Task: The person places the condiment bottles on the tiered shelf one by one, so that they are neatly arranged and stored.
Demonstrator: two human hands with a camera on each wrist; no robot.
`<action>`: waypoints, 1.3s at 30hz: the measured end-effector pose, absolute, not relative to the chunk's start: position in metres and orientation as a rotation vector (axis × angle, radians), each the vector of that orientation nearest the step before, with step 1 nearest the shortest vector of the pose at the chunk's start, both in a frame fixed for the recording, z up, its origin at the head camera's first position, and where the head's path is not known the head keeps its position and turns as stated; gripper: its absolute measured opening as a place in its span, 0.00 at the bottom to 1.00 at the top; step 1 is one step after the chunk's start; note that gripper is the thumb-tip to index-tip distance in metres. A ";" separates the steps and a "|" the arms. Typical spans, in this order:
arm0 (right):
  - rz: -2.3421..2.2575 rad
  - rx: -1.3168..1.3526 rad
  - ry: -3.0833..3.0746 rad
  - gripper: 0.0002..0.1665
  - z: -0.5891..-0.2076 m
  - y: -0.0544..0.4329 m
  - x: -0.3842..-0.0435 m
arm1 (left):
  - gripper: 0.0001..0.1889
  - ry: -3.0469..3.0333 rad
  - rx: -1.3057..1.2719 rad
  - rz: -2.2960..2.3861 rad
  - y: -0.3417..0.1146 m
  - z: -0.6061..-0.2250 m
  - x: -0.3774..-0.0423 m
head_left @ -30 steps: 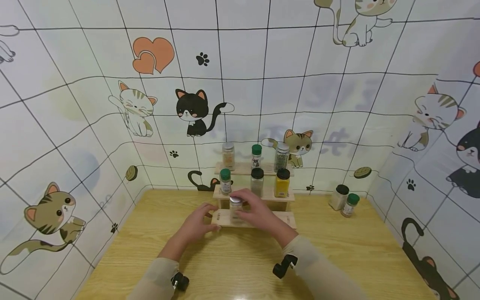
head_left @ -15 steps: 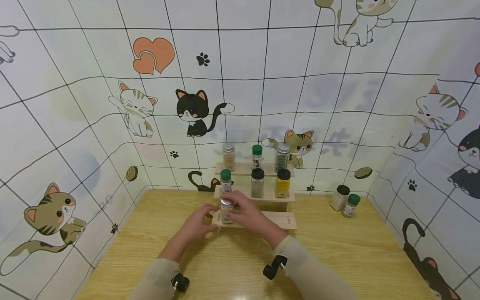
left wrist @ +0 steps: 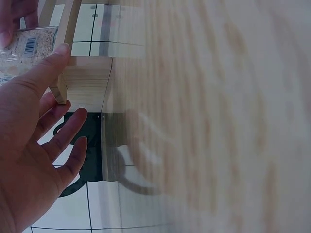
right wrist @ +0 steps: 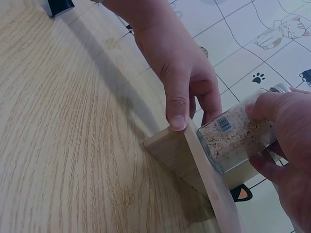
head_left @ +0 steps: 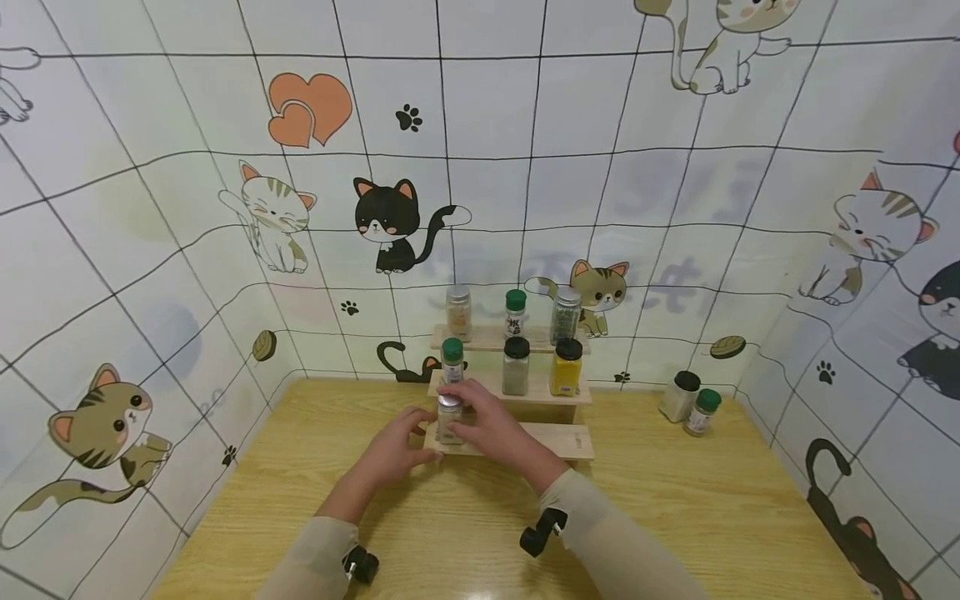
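My right hand (head_left: 491, 423) grips a clear spice jar (head_left: 448, 427) with a silver lid, thumb and fingers around its upper part. The jar is upright at the left end of the lowest step of a three-tier wooden spice rack (head_left: 558, 440). In the right wrist view the jar (right wrist: 228, 138) shows pale coarse grains and a barcode label, its base right at the step's surface. My left hand (head_left: 393, 448) holds the left end of that step, thumb (right wrist: 178, 121) on the front edge and a finger beneath the board in the left wrist view.
On the middle step stand a green-capped jar (head_left: 452, 360), a black-capped jar (head_left: 515, 368) and a yellow jar (head_left: 566, 368). The top step bears 3 more jars. Farther right on the table, a black-capped jar (head_left: 679, 396) sits beside a green-capped one (head_left: 702, 412).
My right hand has slid the silver-lidded jar leftward along the lowest step to its left end. The left hand has stayed at the rack's corner.
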State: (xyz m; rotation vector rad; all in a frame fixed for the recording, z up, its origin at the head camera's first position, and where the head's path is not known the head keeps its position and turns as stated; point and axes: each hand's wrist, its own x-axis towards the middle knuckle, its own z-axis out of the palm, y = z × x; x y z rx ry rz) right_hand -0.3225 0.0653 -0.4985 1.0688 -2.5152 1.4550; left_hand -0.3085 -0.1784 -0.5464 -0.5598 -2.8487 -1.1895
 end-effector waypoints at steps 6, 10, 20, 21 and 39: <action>1.451 1.082 -2.506 0.35 -0.500 0.065 -0.323 | 0.32 -2.839 -0.564 -1.188 -0.178 -0.546 -0.308; 1.426 1.084 -2.516 0.36 -0.503 0.064 -0.325 | 0.32 -2.842 -0.563 -1.179 -0.178 -0.547 -0.309; 1.378 1.060 -2.520 0.44 -0.502 0.068 -0.323 | 0.32 -2.841 -0.567 -1.179 -0.177 -0.546 -0.308; 1.388 1.058 -2.510 0.45 -0.501 0.070 -0.322 | 0.32 -2.842 -0.572 -1.173 -0.177 -0.547 -0.309; 1.286 0.811 -2.508 0.25 -0.497 0.200 -0.289 | 0.34 -2.857 -0.517 -1.182 -0.177 -0.552 -0.311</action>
